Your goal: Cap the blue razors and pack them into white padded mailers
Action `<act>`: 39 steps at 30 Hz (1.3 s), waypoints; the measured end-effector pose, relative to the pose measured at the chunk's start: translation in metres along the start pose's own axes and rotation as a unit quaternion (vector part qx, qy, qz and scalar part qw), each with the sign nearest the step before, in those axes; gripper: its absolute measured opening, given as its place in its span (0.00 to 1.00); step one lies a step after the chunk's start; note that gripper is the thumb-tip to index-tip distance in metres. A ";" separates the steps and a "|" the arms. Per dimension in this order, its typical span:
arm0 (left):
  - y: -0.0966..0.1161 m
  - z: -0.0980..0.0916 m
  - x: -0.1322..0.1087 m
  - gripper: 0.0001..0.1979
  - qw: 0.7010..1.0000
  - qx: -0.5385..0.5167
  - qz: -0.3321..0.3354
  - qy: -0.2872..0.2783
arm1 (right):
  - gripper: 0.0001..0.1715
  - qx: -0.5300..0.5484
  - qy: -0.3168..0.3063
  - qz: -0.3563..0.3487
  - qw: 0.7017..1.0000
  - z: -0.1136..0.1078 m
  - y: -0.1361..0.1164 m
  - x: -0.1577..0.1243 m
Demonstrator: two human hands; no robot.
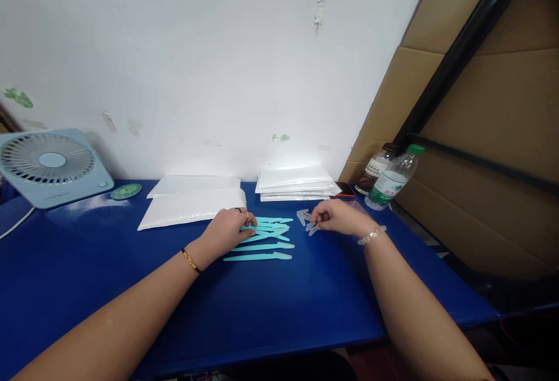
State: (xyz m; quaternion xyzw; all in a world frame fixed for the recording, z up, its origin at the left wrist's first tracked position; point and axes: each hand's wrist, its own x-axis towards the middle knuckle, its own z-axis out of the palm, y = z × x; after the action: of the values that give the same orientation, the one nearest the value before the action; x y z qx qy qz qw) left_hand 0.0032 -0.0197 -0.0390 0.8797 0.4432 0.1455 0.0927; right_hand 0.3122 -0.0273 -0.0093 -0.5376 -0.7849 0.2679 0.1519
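Several turquoise eyebrow razors [259, 257] lie on the blue table, blades toward the right. The nearer two are apart; those farther back overlap in a loose pile. My left hand [229, 228] is closed at the handle ends of the pile, thumb and fingers pinching a razor handle, partly hidden by the fingers. To the right lies a small group of translucent blade caps [302, 217]. My right hand [336, 217] is over them with thumb and forefinger pinched on one cap at the near side of the group.
White padded envelopes [187, 209] lie behind my left hand, and another stack of envelopes [297, 182] is against the wall. A light-blue fan [52, 165] and a green disc [126, 191] are at left. Two bottles [391, 183] and a phone [346, 190] are at right.
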 end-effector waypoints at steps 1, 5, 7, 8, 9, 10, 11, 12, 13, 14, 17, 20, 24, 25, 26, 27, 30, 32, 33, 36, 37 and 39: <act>0.000 0.000 0.001 0.09 1.000 0.005 -0.001 -0.004 | 0.08 -0.027 -0.014 0.012 0.999 0.000 0.001 0.000; 0.005 -0.003 0.001 0.07 1.000 0.017 0.000 -0.017 | 0.08 -0.089 -0.045 0.030 0.995 0.004 -0.005 0.001; 0.007 -0.004 0.001 0.07 1.000 0.017 -0.003 -0.026 | 0.08 -0.092 -0.051 0.026 0.994 0.007 -0.008 0.001; 0.008 -0.004 0.000 0.08 0.999 0.014 -0.006 -0.030 | 0.08 -0.091 -0.053 0.021 0.994 0.008 -0.009 0.002; 0.008 -0.005 0.000 0.08 0.999 0.007 -0.008 -0.034 | 0.08 -0.091 -0.053 0.016 0.994 0.009 -0.009 0.002; 0.008 -0.004 0.000 0.09 0.999 0.000 -0.009 -0.039 | 0.07 -0.091 -0.053 0.009 0.994 0.010 -0.009 0.003; 0.008 -0.004 -0.001 0.09 0.999 -0.009 -0.008 -0.044 | 0.06 -0.092 -0.054 0.002 0.994 0.011 -0.008 0.003; 0.007 -0.004 -0.001 0.10 0.999 -0.018 -0.007 -0.049 | 0.05 -0.092 -0.054 -0.006 0.994 0.012 -0.007 0.004; 0.007 -0.004 -0.001 0.10 0.998 -0.027 -0.005 -0.052 | 0.04 -0.088 -0.050 -0.014 0.995 0.012 -0.007 0.004; 0.007 -0.005 -0.002 0.10 0.998 -0.035 -0.005 -0.052 | 0.04 -0.078 -0.043 -0.022 0.996 0.012 -0.007 0.004; 0.008 -0.006 -0.002 0.10 0.998 -0.054 -0.017 -0.030 | 0.04 0.005 -0.029 -0.038 0.999 0.010 -0.011 0.002; 0.009 -0.008 -0.002 0.10 0.997 -0.068 -0.029 -0.014 | 0.05 0.100 -0.046 -0.049 0.993 0.008 -0.019 -0.002; 0.009 -0.010 -0.003 0.10 0.996 -0.077 -0.039 -0.017 | 0.04 0.113 -0.063 -0.062 0.990 0.009 -0.025 -0.003; 0.009 -0.010 -0.003 0.11 0.996 -0.078 -0.041 -0.016 | 0.04 0.111 -0.065 -0.062 0.990 0.010 -0.025 -0.003; 0.009 -0.009 -0.003 0.10 0.996 -0.079 -0.043 -0.015 | 0.04 0.110 -0.065 -0.063 0.990 0.011 -0.024 -0.002; 0.008 -0.009 -0.002 0.10 0.996 -0.080 -0.045 -0.015 | 0.05 0.111 -0.064 -0.064 0.990 0.012 -0.024 -0.001; 0.008 -0.008 -0.002 0.10 0.996 -0.079 -0.044 -0.016 | 0.06 0.113 -0.064 -0.070 0.989 0.015 -0.021 0.000; 0.009 -0.009 -0.002 0.10 0.996 -0.076 -0.041 -0.016 | 0.06 0.113 -0.065 -0.071 0.989 0.015 -0.020 0.001; 0.009 -0.009 -0.002 0.10 0.996 -0.074 -0.040 -0.017 | 0.06 0.114 -0.064 -0.070 0.989 0.015 -0.020 0.001; 0.010 -0.010 -0.003 0.11 0.996 -0.074 -0.046 -0.017 | 0.05 0.117 -0.060 -0.067 0.989 0.014 -0.019 0.000; 0.010 -0.011 -0.003 0.11 0.996 -0.074 -0.048 -0.017 | 0.05 0.117 -0.059 -0.068 0.989 0.014 -0.019 0.000; 0.010 -0.011 -0.002 0.12 0.996 -0.076 -0.050 -0.018 | 0.05 0.113 -0.059 -0.071 0.989 0.014 -0.019 0.000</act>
State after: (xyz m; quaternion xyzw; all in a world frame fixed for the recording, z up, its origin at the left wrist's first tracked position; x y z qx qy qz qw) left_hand 0.0057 -0.0273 -0.0261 0.8492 0.4728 0.1581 0.1741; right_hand 0.2905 -0.0356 -0.0100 -0.4434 -0.7934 0.3744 0.1833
